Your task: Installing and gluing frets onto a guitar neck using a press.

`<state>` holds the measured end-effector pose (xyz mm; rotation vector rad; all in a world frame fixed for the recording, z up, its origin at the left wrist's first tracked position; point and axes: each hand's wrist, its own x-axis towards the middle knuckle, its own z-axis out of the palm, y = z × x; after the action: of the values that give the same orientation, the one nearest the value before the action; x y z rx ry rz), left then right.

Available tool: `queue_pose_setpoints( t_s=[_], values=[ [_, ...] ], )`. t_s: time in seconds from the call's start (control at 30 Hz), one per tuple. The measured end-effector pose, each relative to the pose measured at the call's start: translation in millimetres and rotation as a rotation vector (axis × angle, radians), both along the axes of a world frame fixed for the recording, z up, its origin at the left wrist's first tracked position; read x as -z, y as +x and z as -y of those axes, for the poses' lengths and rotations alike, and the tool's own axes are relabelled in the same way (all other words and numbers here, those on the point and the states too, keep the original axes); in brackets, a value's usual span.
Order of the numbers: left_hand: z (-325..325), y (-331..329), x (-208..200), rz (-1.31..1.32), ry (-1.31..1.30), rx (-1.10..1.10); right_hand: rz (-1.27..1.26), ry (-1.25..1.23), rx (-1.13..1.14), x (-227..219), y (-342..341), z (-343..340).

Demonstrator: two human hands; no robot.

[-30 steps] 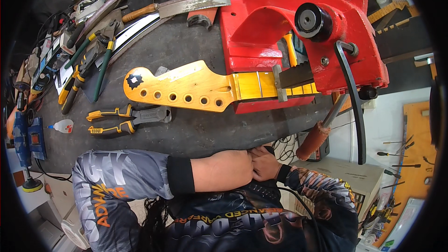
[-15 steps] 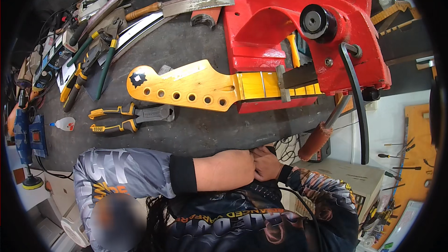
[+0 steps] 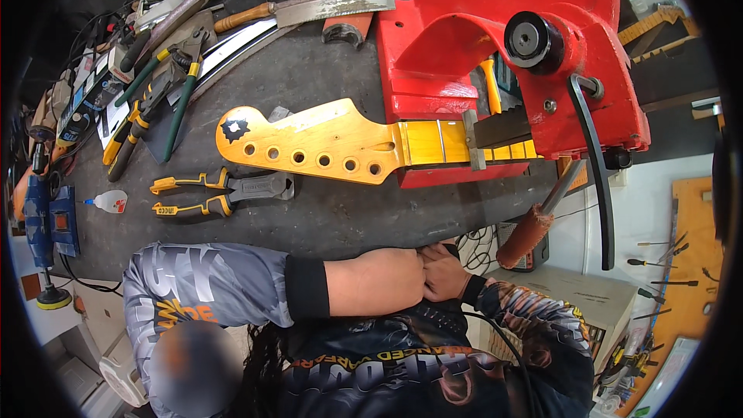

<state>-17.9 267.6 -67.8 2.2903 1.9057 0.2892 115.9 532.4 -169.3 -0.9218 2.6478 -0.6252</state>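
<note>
My bare left forearm (image 3: 371,282) crosses in front of my body at the bench's near edge. Its hand is mostly hidden, so its fingers cannot be read. Against that wrist rests my right hand (image 3: 445,275), fingers curled; what they grip, if anything, is hidden. Both hands are off the bench. Beyond them lies a yellow guitar neck (image 3: 309,139), its headstock pierced by several tuner holes and pointing left. The fretted end sits on the base of a red press (image 3: 565,108), under a metal bar (image 3: 474,139). Left of my hands lie yellow-handled end-cutting pliers (image 3: 224,192).
A long black hex key (image 3: 592,162) hangs from the press, beside a wrapped lever handle (image 3: 526,236). A handsaw (image 3: 333,6), green-handled cutters (image 3: 183,108) and other tools crowd the far left. A small glue bottle (image 3: 113,201) and a blue power tool (image 3: 37,213) lie left.
The bench, guitar neck and press sit slightly further right in the picture, as the view has shifted a little. My hands hold nearly the same pose.
</note>
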Motion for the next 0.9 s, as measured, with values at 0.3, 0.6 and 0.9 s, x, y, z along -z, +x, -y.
queue_pose_setpoints(
  t_s=[0.3,0.6,0.9],
  values=[
    [-1,2,10,0.056,0.032,-0.010,0.001,0.021,-0.006,2,0,0],
    [-1,1,6,0.032,0.015,0.006,0.037,0.026,-0.002,5,3,0],
    [0,1,6,0.056,0.028,-0.018,0.051,0.023,-0.002,4,2,0]
  ],
)
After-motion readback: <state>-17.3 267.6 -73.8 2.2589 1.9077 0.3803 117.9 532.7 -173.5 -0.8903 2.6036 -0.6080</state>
